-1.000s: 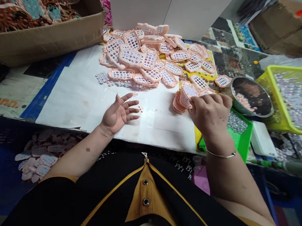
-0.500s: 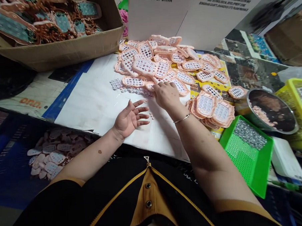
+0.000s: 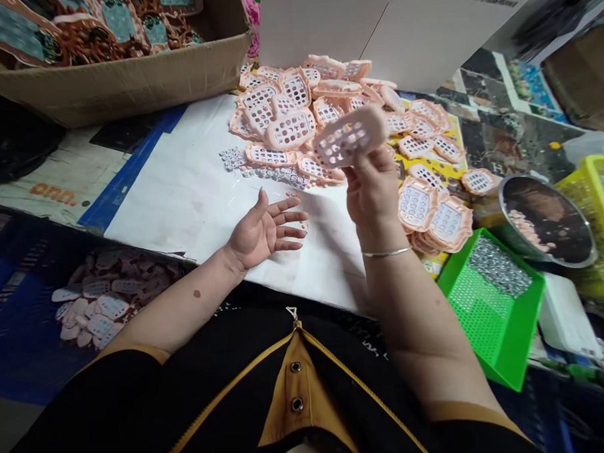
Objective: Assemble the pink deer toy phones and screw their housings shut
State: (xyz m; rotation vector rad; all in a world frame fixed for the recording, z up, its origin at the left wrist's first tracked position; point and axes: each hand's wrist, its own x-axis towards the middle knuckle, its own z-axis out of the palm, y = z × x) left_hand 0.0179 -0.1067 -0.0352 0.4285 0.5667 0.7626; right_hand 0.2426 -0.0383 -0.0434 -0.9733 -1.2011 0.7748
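Between the thumb and fingers of my right hand (image 3: 373,190) is a pink toy-phone shell (image 3: 351,136), raised above the table and tilted, its rows of holes showing. My left hand (image 3: 267,231) rests palm up, fingers spread, holding nothing, over the white board (image 3: 180,185). Behind both hands lies a heap of similar pink shells (image 3: 292,128). Clear button sheets (image 3: 274,175) lie along the heap's near edge. A few tiny pink bits are by my left fingertips. Stacked shells with buttons set in them (image 3: 415,205) sit right of my right hand.
A cardboard box (image 3: 126,87) of shells with circuit boards and wires stands at the back left. On the right are a green basket (image 3: 507,351) of small metal parts, a steel bowl (image 3: 547,222) and a yellow basket (image 3: 591,194). A blue crate (image 3: 20,319) sits low left.
My right hand has lifted a pink shell from the heap and moved it right and toward me. My left hand stays open, almost in the same place.
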